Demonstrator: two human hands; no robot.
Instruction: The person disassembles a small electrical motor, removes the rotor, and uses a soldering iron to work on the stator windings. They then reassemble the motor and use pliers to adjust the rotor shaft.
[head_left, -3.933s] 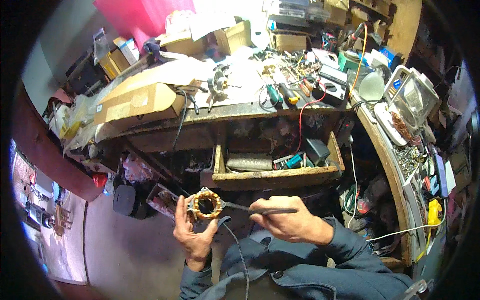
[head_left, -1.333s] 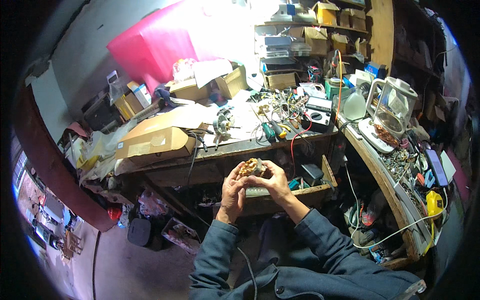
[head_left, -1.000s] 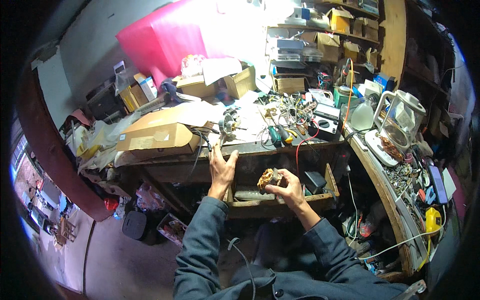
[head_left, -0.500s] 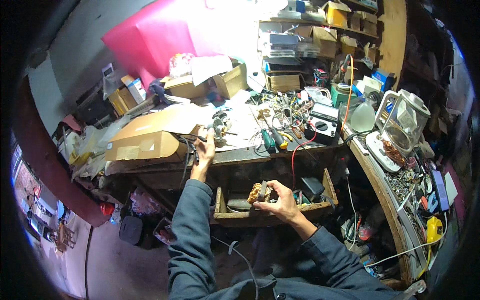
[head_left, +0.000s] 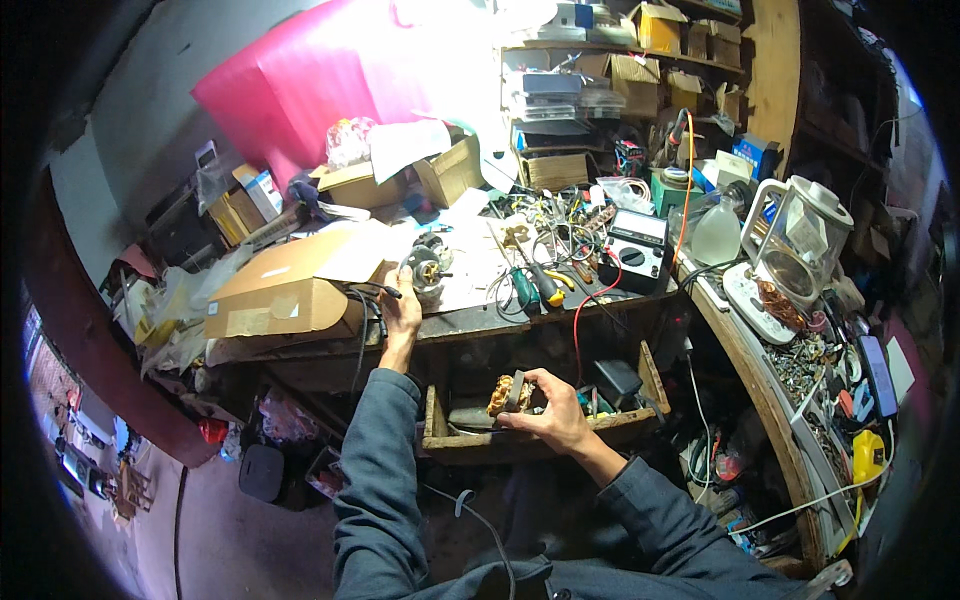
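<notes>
The right hand's (head_left: 560, 413) grip is closed on the coil ring (head_left: 500, 396), thumb below and fingers above, pinching its grey metal rim with the copper windings facing left. The ring sits just below the middle of the frame, held up in front of the open drawer (head_left: 545, 440). It is probably dense for its size and stiff in the metal; the wire turns look easier to scrape or bend, so the bare rim seems the better place to hold.

Toward the centre left, the left hand (head_left: 402, 322) is raised at the left side of the metal motor part (head_left: 428, 270), fingers up along it; whether that grip is closed on the part or only touching it cannot be told. A dark cable (head_left: 387, 291) crosses beside those fingers.

Farther out on the worktop (head_left: 462, 325), a cardboard box (head_left: 280, 305) lies to the left, a green-handled screwdriver (head_left: 525, 290) near the centre, and a black-and-white meter (head_left: 636, 250) right of centre.
</notes>
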